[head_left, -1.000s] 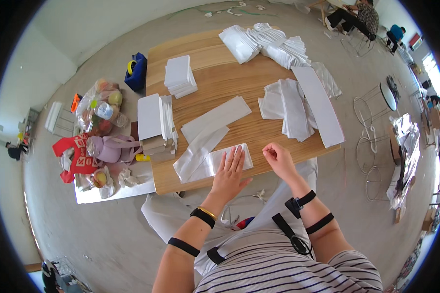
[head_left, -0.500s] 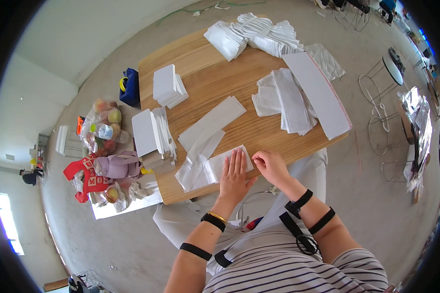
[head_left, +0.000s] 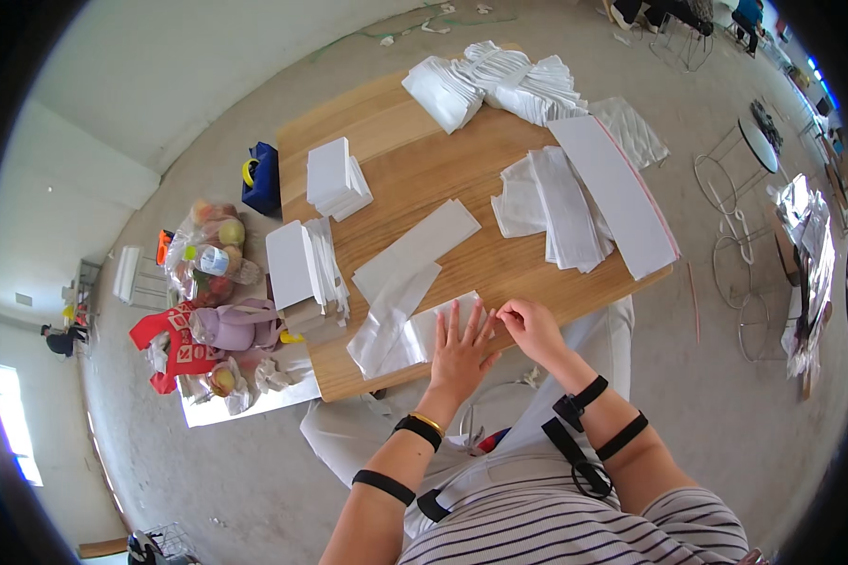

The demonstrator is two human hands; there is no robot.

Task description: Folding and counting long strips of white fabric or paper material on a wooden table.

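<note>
My left hand (head_left: 460, 350) lies flat with its fingers spread on a white card (head_left: 426, 331) at the table's near edge. Clear plastic film, seemingly a sleeve, covers part of this card and trails off to its left. Just right of it, my right hand (head_left: 534, 331) is closed, thumb and fingertips together by the card's right end. Whatever those fingers pinch, if anything, is too small to make out. Beyond both hands, a long white strip (head_left: 415, 247) lies slanted, with a loose clear plastic sleeve (head_left: 393, 299) overlapping its lower end.
Two stacks of white cards, a far one (head_left: 337, 179) and a nearer one (head_left: 294, 259), stand at the wooden table's left. Plastic sleeves (head_left: 565, 207) and a long white board (head_left: 617, 193) lie right. Bundled white packets (head_left: 499, 83) sit at the far edge. Bagged fruit (head_left: 219, 235) is left.
The fingers of my left hand have spread apart on the card. My right hand stays closed beside it. The whole view has shifted slightly, with the table lower in the picture.
</note>
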